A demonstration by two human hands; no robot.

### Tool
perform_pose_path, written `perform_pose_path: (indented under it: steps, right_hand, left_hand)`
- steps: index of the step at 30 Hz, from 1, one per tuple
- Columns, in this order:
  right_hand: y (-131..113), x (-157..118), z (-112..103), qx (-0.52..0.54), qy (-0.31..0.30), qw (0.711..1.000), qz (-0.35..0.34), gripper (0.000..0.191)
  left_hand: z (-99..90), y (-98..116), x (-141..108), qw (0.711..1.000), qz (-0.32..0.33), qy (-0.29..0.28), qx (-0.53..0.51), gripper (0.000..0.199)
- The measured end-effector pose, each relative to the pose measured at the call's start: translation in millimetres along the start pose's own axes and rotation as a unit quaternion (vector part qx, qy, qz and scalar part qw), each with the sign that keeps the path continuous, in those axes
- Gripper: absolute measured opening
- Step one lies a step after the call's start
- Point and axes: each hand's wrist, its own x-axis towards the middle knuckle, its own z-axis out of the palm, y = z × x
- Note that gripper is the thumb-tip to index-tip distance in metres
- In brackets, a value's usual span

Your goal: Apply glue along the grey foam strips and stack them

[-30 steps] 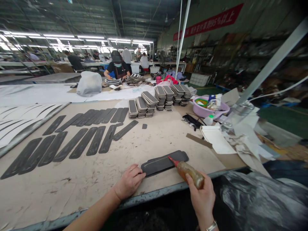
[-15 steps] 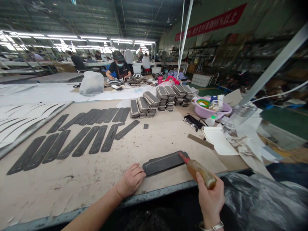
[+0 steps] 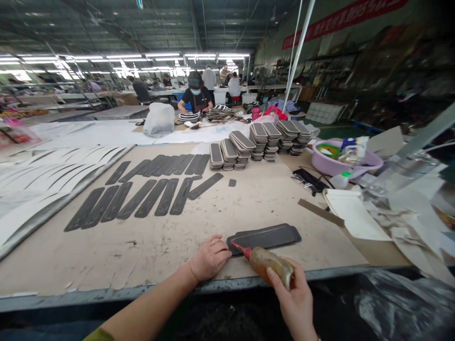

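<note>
My right hand [image 3: 293, 293] is wrapped round a squeeze glue bottle [image 3: 270, 266], amber and smeared, with a red nozzle. The bottle lies tilted to the left, and its tip meets the left end of a dark grey strip [image 3: 270, 237]. That strip has rounded corners and lies on one or more like it, slightly fanned. Curled fingers of my left hand [image 3: 212, 258] hold the strip's left end; their tips are partly hidden. Further back on the paper-covered table [image 3: 170, 251], several more dark strips [image 3: 135, 201] lie in two rows, with shiny lines along their edges.
Stacks of pale-edged grey pieces [image 3: 236, 149] stand at the back. To the right are a purple basin [image 3: 322, 163], a black pouch [image 3: 309, 180], a white pad [image 3: 355, 215] and paper scraps. A slanted metal pole [image 3: 432, 128] rises there. Across the table a co-worker [image 3: 195, 97] sits.
My right hand has moved the glue bottle's tip leftward along the strip, from its right end to its left end. My left hand stays at the left end. The camera view has turned left.
</note>
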Motion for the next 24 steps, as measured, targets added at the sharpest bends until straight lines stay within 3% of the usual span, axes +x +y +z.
perform_pose_path:
  steps: [7, 16, 24]
  right_hand:
    - [-4, 1, -6, -0.055, -0.012, 0.998, -0.006, 0.048]
    - [-6, 5, -21, -0.048, -0.030, 0.998, 0.031, 0.049]
    - [-2, 17, -51, -0.078, 0.078, 0.992, 0.069, 0.057]
  left_hand:
    - [-0.2, 0, 0, 1.000, -0.007, 0.004, 0.001, 0.021]
    - [0.1, 0, 0, 1.000, -0.007, -0.001, -0.012, 0.019]
    - [-0.6, -2, 1, 0.999, -0.006, -0.015, -0.034, 0.015]
